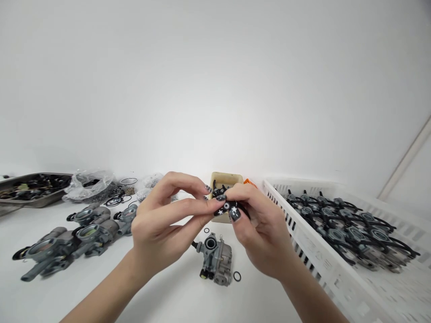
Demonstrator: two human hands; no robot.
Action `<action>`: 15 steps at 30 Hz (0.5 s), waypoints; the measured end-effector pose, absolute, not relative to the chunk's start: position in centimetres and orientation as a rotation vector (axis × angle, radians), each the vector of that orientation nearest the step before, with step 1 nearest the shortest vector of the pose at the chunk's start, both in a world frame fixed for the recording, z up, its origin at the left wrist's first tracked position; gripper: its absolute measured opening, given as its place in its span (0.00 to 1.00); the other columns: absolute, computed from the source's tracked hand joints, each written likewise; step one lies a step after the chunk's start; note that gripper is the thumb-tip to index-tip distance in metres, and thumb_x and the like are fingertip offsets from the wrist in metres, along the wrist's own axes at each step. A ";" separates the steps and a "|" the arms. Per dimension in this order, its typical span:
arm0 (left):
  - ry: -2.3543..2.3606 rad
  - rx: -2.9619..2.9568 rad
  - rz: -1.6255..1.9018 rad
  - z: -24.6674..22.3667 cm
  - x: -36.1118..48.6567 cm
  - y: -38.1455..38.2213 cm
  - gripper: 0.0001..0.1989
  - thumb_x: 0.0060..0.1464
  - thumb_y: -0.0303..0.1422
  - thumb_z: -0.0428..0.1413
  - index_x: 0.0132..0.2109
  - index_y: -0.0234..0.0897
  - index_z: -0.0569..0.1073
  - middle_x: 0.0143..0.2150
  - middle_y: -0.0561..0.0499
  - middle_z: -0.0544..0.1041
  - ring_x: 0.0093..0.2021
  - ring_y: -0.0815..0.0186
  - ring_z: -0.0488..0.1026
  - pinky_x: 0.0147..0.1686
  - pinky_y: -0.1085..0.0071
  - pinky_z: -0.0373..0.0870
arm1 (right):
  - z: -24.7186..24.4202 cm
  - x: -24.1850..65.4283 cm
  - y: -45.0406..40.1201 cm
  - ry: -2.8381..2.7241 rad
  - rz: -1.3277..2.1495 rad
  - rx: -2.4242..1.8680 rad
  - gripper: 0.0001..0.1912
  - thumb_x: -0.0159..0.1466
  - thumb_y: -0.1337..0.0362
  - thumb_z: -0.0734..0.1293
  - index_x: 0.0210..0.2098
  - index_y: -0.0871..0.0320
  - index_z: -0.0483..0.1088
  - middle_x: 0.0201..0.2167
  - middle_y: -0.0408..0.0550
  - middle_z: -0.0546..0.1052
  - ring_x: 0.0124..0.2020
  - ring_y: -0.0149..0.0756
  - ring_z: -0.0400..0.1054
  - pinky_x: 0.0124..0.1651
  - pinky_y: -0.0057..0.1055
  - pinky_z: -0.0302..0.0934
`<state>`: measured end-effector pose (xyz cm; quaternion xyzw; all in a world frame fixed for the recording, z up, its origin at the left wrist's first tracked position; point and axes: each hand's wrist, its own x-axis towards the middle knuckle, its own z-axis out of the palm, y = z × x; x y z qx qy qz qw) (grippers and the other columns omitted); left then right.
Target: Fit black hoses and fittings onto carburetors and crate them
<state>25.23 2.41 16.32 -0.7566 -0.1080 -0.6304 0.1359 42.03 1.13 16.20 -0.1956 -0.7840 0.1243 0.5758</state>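
Nearest the camera, the left hand (pixel 158 220) and the right hand (pixel 261 231) are meeting at the fingertips, both pinching a small black part (pixel 226 207). The fingers are hiding most of it, so its exact shape is hard to make out. Just below the hands, a carburetor (pixel 215 260) is lying on the white table (pixel 168 296), with a black O-ring (pixel 237 276) just to its right and another (pixel 206 230) just beyond it. On the right, a white crate (pixel 310 242) is holding packed rows of hosed carburetors (pixel 350 237). More carburetors (pixel 57 253) are lying on the left. Farther off, a tan box (pixel 226 179) is standing partly hidden behind the hands, and an orange object (pixel 249 182) is showing too little to name. Far left, a plastic bag (pixel 89 186) is lying beside a metal tray (pixel 33 188) of dark parts, which the frame edge is cutting off.
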 end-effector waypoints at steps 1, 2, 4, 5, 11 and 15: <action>-0.314 -2.192 -1.827 16.3 25.2 2.4 0.18 0.50 0.15 0.60 0.42 0.44 0.77 0.39 0.51 0.70 0.39 0.69 0.69 0.33 0.67 0.73 | 16.2 42.0 1.2 -1.844 0.304 -0.449 0.17 0.55 0.78 0.57 0.37 0.53 0.66 0.29 0.41 0.70 0.29 0.29 0.62 0.27 0.27 0.58; -0.311 -2.190 -1.830 16.4 25.2 2.4 0.18 0.50 0.15 0.60 0.42 0.43 0.77 0.39 0.51 0.69 0.39 0.68 0.69 0.33 0.67 0.73 | 16.2 42.0 1.3 -1.850 0.319 -0.439 0.17 0.55 0.79 0.57 0.38 0.53 0.66 0.29 0.40 0.70 0.28 0.29 0.62 0.27 0.27 0.58; -0.291 -2.183 -1.831 16.4 25.2 2.4 0.18 0.50 0.15 0.60 0.42 0.43 0.77 0.39 0.51 0.69 0.39 0.68 0.69 0.33 0.68 0.73 | 16.2 42.1 1.4 -1.855 0.336 -0.416 0.17 0.56 0.79 0.57 0.38 0.53 0.67 0.29 0.41 0.70 0.29 0.29 0.62 0.28 0.26 0.58; -0.273 -2.177 -1.829 16.4 25.3 2.5 0.19 0.50 0.15 0.60 0.43 0.43 0.77 0.39 0.51 0.69 0.39 0.68 0.69 0.33 0.68 0.73 | 16.2 42.1 1.4 -1.852 0.337 -0.404 0.17 0.56 0.79 0.57 0.38 0.53 0.67 0.29 0.41 0.70 0.29 0.29 0.62 0.28 0.26 0.59; -0.305 -2.201 -1.898 16.4 25.5 2.5 0.21 0.49 0.16 0.60 0.46 0.44 0.77 0.38 0.50 0.70 0.39 0.67 0.69 0.33 0.67 0.71 | 16.0 42.1 1.6 -1.820 0.277 -0.366 0.18 0.57 0.79 0.59 0.40 0.54 0.68 0.31 0.40 0.71 0.30 0.28 0.63 0.32 0.27 0.61; -0.359 -2.257 -1.964 16.3 25.5 2.4 0.20 0.50 0.17 0.60 0.46 0.46 0.77 0.39 0.51 0.70 0.40 0.67 0.68 0.36 0.67 0.71 | 16.0 42.1 1.8 -1.824 0.253 -0.353 0.17 0.58 0.79 0.60 0.41 0.54 0.68 0.33 0.42 0.73 0.34 0.29 0.66 0.36 0.29 0.63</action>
